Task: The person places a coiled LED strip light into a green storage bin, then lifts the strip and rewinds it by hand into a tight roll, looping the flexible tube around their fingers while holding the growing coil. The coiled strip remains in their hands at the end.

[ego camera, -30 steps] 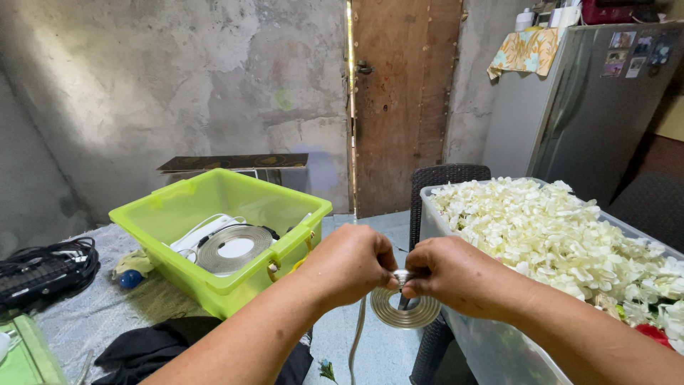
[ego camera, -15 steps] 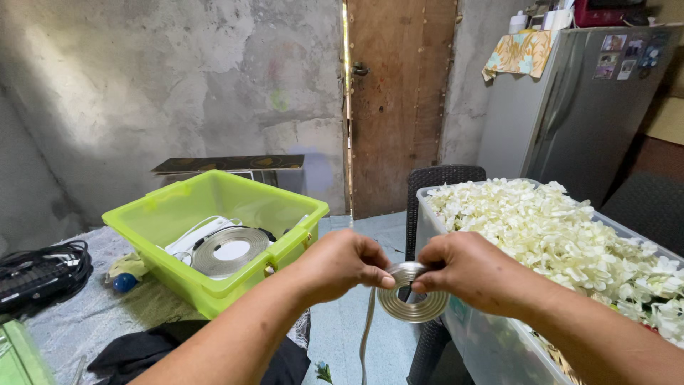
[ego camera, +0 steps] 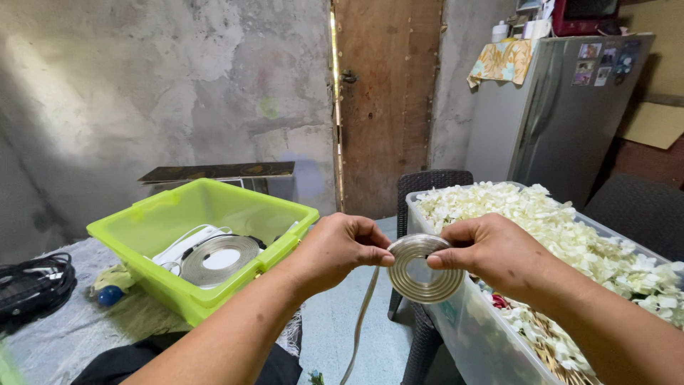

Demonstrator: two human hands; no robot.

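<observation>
Ribbon coil's [ego camera: 425, 269] upper rim hidden under fingers [ego camera: 445, 258], clear bin [ego camera: 484, 342] cut off below, fridge [ego camera: 570, 114] photos too small

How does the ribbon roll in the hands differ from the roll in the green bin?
The held ribbon roll stands on edge between both hands, with a strand trailing down; the bin roll lies flat in the green bin, untouched. The bin roll looks wider, with a white centre. Both are silvery coils.

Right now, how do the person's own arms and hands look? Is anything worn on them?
Both forearms are bare as far as the picture shows: no sleeves, gloves, watch or bracelet. The left hand and the right hand show no rings on the fingers that can be seen. The nails look short and unpainted. No markings are visible.
</observation>
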